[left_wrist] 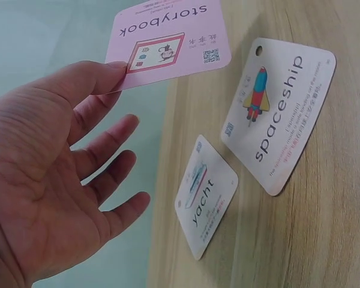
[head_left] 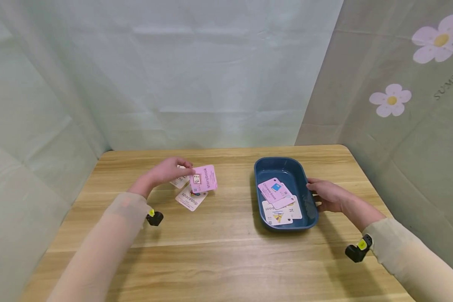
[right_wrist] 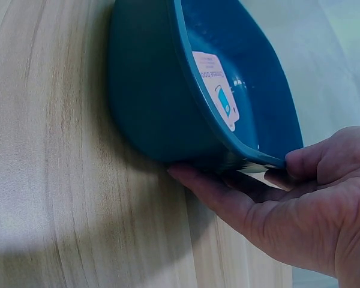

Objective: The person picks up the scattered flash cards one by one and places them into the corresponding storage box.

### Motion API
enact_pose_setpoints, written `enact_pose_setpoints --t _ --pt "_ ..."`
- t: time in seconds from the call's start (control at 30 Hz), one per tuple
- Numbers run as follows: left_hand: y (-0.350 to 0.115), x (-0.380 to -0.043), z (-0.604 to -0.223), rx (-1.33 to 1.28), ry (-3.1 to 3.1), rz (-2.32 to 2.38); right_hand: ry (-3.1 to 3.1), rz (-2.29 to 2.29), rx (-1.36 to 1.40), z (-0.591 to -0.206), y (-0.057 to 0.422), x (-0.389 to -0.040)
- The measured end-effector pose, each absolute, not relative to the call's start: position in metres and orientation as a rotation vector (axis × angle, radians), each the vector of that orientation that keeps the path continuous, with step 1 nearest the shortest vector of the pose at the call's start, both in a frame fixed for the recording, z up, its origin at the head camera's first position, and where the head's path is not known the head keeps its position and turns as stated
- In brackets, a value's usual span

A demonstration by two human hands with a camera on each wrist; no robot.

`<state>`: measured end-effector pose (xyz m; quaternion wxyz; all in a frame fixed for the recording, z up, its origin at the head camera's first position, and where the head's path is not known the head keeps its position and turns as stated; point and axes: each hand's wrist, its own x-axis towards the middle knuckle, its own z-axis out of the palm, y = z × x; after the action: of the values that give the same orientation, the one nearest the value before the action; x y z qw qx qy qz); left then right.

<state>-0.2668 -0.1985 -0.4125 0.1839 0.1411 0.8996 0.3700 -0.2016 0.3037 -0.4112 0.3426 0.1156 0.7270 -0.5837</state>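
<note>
Between thumb and forefinger my left hand (head_left: 170, 170) pinches a pink card marked "storybook" (left_wrist: 168, 45). Its other fingers are spread and loosely bent in the left wrist view. Below the held card, a white "spaceship" card (left_wrist: 279, 114) and a white "yacht" card (left_wrist: 206, 198) lie on the table. My right hand (head_left: 329, 196) holds the right side of a dark blue plastic bin (head_left: 311, 212), its fingers at the rim and outer wall. Inside the bin lie several cards, with a pink "Chinese book" card (head_left: 273, 189) above white ones (head_left: 277, 214).
The wooden table (head_left: 226, 260) reaches back to a pale curtain (head_left: 211, 84). More curtain closes in both sides, with flowers printed on the right one (head_left: 391, 100). A small black camera sits on each wrist.
</note>
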Motion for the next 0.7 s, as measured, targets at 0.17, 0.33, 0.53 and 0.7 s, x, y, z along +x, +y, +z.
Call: enact_pose_setpoints --t 0.17,0.33,0.53,0.7 --pt "-0.195 -0.265 -0.408 0.382 2.547 1.094 1.889 -1.519 0.305 -0.412 0.303 -0.202" --pt "-0.188 -0.264 -0.403 0.368 2.555 1.144 1.889 -1.514 0.294 -0.412 0.303 -0.202" --pt "-0.178 -0.262 -0.395 0.397 2.59 1.181 1.889 -1.513 0.287 -0.411 0.303 -0.201" --pt "-0.169 -0.261 -0.39 0.395 2.613 1.2 1.894 -1.507 0.275 -0.411 0.303 -0.201"
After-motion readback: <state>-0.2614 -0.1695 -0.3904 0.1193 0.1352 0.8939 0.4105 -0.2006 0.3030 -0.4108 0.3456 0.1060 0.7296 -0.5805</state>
